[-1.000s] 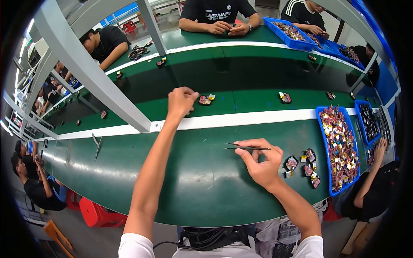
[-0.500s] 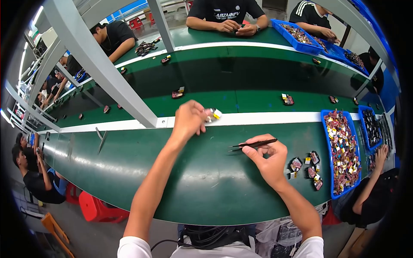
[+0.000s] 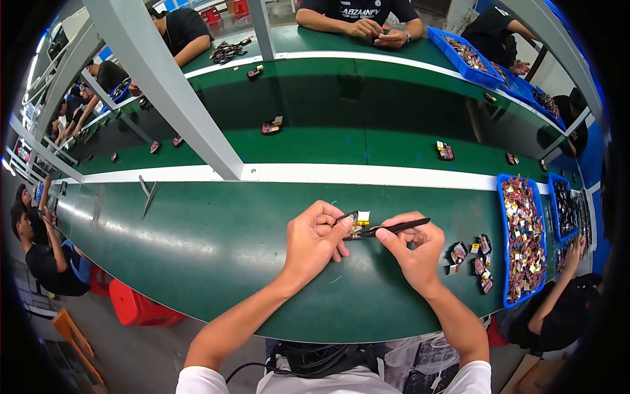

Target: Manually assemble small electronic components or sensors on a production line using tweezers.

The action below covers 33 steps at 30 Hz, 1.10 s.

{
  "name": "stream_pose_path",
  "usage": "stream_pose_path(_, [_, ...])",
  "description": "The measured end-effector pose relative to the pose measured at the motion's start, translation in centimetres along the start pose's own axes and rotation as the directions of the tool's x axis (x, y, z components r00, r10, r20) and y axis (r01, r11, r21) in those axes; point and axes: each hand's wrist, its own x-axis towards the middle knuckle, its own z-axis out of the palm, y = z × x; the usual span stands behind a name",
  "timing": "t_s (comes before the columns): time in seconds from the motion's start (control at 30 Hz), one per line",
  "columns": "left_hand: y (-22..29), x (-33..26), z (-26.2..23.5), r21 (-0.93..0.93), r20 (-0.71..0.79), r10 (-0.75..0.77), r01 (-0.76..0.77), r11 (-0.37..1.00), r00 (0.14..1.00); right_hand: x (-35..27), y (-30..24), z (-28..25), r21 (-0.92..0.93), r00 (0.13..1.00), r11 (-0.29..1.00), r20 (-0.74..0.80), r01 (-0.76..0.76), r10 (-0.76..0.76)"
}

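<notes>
Over the middle of the green bench, my left hand point(image 3: 314, 241) pinches a small dark electronic assembly point(image 3: 355, 217) with a white and yellow battery-like tab point(image 3: 363, 217). Its underside is hidden by my fingers. My right hand point(image 3: 419, 253) is closed round black tweezers point(image 3: 408, 224), whose tips point left and meet the assembly beside my left fingertips. Whether the tips grip a part is too small to tell. Several similar assemblies point(image 3: 482, 266) lie on the bench to the right of my right hand.
A blue tray point(image 3: 504, 262) heaped with small wired parts stands at the right, beside another blue tray point(image 3: 563, 197) of black pieces. Metal tweezers point(image 3: 149, 200) lie at the left. Beyond a white rail point(image 3: 367, 176), a belt point(image 3: 321, 141) carries scattered assemblies. A grey post point(image 3: 164, 85) rises left. Co-workers sit around.
My left hand has come back from over the white rail toward me, bringing the assembly to the tweezers. My right hand has shifted slightly, still holding the tweezers.
</notes>
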Motion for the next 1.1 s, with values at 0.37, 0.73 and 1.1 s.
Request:
stream_pose_path(0.37, [-0.3, -0.2, -0.1, 0.013, 0.003, -0.004, 0.004, 1.0, 1.0, 0.0, -0.3, 0.3, -0.197, 0.996, 0.977, 0.036, 0.082, -0.076])
stream_pose_path(0.73, [-0.6, -0.3, 0.6, 0.088, -0.034, 0.08, -0.077, 0.993, 0.996, 0.1, -0.2, 0.2, -0.152, 0.998, 0.988, 0.051, 0.029, -0.022])
stream_pose_path(1.1, [-0.7, -0.9, 0.8, 0.116, -0.008, 0.195, -0.193, 0.974, 0.981, 0.7, -1.8, -0.3, 0.226, 0.91, 0.882, 0.086, -0.414, 0.405])
